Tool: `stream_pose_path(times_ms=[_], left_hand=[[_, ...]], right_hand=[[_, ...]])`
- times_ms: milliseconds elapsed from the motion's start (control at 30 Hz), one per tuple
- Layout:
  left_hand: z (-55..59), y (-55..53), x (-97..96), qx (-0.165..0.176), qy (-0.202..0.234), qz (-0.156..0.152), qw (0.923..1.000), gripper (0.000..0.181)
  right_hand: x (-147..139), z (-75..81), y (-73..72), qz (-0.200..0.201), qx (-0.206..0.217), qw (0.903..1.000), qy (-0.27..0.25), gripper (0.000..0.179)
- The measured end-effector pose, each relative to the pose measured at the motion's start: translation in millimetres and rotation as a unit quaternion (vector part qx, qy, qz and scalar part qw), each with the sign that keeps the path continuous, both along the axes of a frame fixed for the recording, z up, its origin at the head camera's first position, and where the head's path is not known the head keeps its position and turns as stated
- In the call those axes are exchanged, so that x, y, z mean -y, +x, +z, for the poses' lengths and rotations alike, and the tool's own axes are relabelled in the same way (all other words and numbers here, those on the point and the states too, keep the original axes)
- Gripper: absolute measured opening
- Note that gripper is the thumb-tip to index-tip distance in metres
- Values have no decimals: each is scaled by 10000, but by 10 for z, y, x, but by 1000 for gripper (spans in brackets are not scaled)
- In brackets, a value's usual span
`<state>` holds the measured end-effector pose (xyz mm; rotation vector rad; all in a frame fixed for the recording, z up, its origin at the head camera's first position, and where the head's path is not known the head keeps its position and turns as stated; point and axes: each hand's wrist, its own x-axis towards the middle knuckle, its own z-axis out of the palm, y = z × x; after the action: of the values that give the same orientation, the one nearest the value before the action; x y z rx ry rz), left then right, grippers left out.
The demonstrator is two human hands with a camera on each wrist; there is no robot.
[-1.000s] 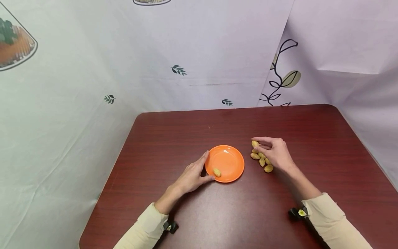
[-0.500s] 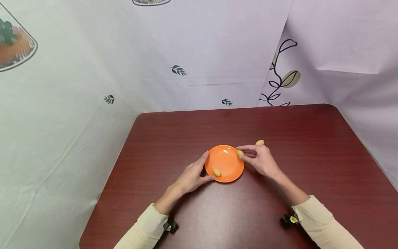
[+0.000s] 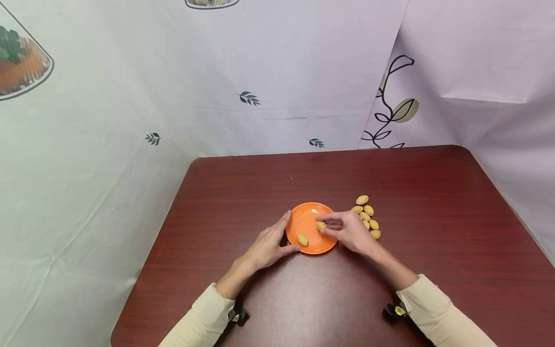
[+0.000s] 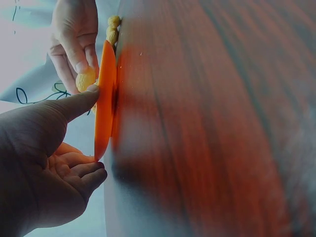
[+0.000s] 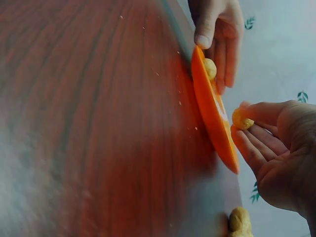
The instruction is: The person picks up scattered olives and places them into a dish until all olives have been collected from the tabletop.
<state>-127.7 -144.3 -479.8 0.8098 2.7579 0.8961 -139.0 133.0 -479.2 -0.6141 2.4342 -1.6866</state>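
Observation:
An orange plate (image 3: pixel 314 229) lies on the table, with one oval, rough-skinned yellow nut-like piece (image 3: pixel 302 240) near its lower left rim. My left hand (image 3: pixel 269 246) holds the plate from the left, thumb and fingers spread along the rim. In the left wrist view, its thumb (image 4: pixel 81 103) and fingers reach opposite parts of the edge. Over the plate's right half, my right hand (image 3: pixel 349 231) pinches another nut-like piece (image 3: pixel 321 225) between thumb and fingertips. The right wrist view shows this held piece (image 5: pixel 242 119) just above the plate's surface.
Several more nut-like pieces (image 3: pixel 368 210) sit in a cluster right of the plate, partly behind my right hand. The dark red-brown table (image 3: pixel 243 188) meets printed cloth walls (image 3: pixel 277 96) at the back and sides. A black strap device (image 3: pixel 392 312) is at my right wrist.
My right hand has carried a nut-like piece leftward from the cluster to over the plate, uncovering more of the cluster. My left hand and the plate have stayed in place.

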Motion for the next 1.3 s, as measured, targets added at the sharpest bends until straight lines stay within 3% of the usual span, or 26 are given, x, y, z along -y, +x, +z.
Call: stream_pose_path(times_ms=[167, 367, 933, 1300], left_hand=[[-37, -10, 16, -92, 149, -45, 9998, 99], [-11, -8, -5, 30, -63, 33, 10000, 98], [-9, -8, -8, 14, -78, 39, 10000, 98], [4, -1, -9, 25, -76, 36, 10000, 98]], right_hand=[[63, -40, 7, 251, 80, 9996, 59, 30], [125, -55, 23, 511, 48, 9985, 191, 27], [230, -122, 95, 476, -18, 9981, 379, 31], [221, -135, 98, 518, -12, 9985, 195, 34]])
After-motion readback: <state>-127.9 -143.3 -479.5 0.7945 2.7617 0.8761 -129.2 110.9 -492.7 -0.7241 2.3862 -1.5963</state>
